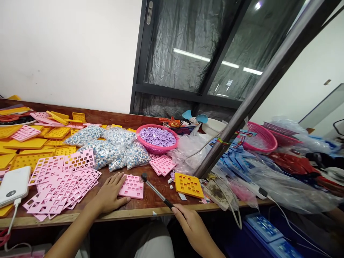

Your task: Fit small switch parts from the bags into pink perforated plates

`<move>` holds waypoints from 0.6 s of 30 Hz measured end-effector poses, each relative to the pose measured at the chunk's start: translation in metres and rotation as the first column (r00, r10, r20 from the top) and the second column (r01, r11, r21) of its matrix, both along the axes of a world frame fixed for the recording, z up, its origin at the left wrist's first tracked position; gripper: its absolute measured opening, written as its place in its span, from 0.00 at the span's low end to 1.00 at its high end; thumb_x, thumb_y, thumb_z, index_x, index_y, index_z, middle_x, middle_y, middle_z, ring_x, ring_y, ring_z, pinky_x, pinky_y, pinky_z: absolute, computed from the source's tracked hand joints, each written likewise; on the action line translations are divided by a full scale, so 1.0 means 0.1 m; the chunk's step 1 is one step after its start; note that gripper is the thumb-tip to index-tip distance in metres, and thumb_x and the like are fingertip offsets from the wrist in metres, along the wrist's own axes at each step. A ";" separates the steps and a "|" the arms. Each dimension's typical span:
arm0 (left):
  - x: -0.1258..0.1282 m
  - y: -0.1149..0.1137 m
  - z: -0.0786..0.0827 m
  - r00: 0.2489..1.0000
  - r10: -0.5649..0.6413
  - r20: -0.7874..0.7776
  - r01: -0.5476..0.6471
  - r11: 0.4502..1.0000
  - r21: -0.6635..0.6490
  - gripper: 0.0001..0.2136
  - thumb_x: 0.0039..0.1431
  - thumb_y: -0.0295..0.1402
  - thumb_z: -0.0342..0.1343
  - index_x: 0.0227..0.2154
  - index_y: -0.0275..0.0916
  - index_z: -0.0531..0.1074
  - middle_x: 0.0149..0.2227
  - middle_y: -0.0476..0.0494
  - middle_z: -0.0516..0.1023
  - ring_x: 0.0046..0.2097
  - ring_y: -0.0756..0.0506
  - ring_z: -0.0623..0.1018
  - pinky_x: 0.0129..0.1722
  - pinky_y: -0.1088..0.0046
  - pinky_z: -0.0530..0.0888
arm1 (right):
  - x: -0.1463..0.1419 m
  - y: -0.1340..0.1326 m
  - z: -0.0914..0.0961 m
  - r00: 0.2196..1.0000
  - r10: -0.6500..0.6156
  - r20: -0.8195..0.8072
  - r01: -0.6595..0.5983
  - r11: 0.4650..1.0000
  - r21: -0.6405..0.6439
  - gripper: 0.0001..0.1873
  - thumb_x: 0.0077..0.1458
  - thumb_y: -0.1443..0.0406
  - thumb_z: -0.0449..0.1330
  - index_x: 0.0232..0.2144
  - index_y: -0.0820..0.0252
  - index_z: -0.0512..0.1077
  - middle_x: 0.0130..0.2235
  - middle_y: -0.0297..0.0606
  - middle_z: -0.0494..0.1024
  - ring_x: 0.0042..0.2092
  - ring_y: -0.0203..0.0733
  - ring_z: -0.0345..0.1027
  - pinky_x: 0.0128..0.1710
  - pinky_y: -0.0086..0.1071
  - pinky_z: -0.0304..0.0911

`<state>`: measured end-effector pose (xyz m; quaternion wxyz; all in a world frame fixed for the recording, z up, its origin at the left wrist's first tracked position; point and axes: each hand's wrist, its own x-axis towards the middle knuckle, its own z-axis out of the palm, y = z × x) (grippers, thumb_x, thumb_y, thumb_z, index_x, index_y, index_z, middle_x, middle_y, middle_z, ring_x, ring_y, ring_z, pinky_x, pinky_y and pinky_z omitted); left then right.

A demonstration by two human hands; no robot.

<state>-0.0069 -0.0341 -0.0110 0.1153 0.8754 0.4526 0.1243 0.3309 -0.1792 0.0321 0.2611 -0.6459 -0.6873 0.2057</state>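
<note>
1. While our right hand [189, 224] lies nearest us, low and to the right of the pink board, its grip is closed around the black handle of a hammer [158, 191].
2. From that grip, the hammer's long axis slants away from us and leftward, so the head points at the board's far right corner; whether the two touch, we cannot tell.
3. Our left hand [113, 190] is the nearer one to the board: palm down, fingers spread and clasping nothing, with its thumb by the near edge and its fingertips by the left side.
4. The pink board [133, 186] sits flat on the bench [158, 181], between our left hand and the hammer head, ahead and to the left of the right grip.
5. Right of the hammer we see a yellow board [189, 185], well apart from the pink one; left of our left hand, loose pink frames [57, 190] overlap.
6. Farther off, bags of blue and white pieces [99, 154] lie beside a pink basket [158, 147] that holds purple pieces [158, 137].
</note>
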 end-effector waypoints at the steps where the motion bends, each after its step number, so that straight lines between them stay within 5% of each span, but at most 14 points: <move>1: -0.01 0.01 0.00 1.000 -0.005 -0.006 0.005 1.000 -0.005 0.44 0.61 0.63 0.47 0.72 0.41 0.48 0.74 0.37 0.49 0.74 0.35 0.51 0.72 0.55 0.51 | -0.03 -0.01 0.02 0.998 0.016 -0.054 -0.016 1.000 0.001 0.25 0.70 0.48 0.46 0.40 0.55 0.76 0.37 0.39 0.81 0.40 0.47 0.75 0.42 0.33 0.64; 4: -0.04 0.02 -0.02 1.000 -0.009 -0.012 0.009 1.000 -0.015 0.43 0.62 0.62 0.47 0.72 0.41 0.48 0.74 0.37 0.49 0.74 0.35 0.50 0.72 0.54 0.50 | -0.15 -0.05 0.09 0.989 0.079 -0.127 -0.082 0.997 -0.016 0.27 0.71 0.48 0.45 0.38 0.57 0.76 0.34 0.38 0.80 0.37 0.45 0.74 0.41 0.33 0.65; 9: -0.04 0.01 -0.02 1.000 -0.010 0.015 0.010 1.000 -0.013 0.41 0.63 0.59 0.48 0.73 0.44 0.47 0.75 0.40 0.47 0.75 0.36 0.49 0.72 0.54 0.50 | -0.28 -0.03 0.11 0.991 0.129 -0.024 -0.130 0.990 -0.061 0.25 0.71 0.49 0.47 0.37 0.55 0.78 0.37 0.39 0.82 0.40 0.48 0.74 0.43 0.35 0.64; 18: -0.03 0.02 -0.03 0.997 0.005 0.077 -0.006 1.000 0.012 0.41 0.61 0.56 0.53 0.70 0.39 0.54 0.74 0.34 0.50 0.74 0.33 0.52 0.71 0.52 0.53 | -0.07 -0.09 0.00 0.995 -0.005 -0.104 0.006 1.000 0.014 0.26 0.69 0.48 0.48 0.46 0.56 0.79 0.42 0.43 0.84 0.43 0.49 0.77 0.45 0.35 0.69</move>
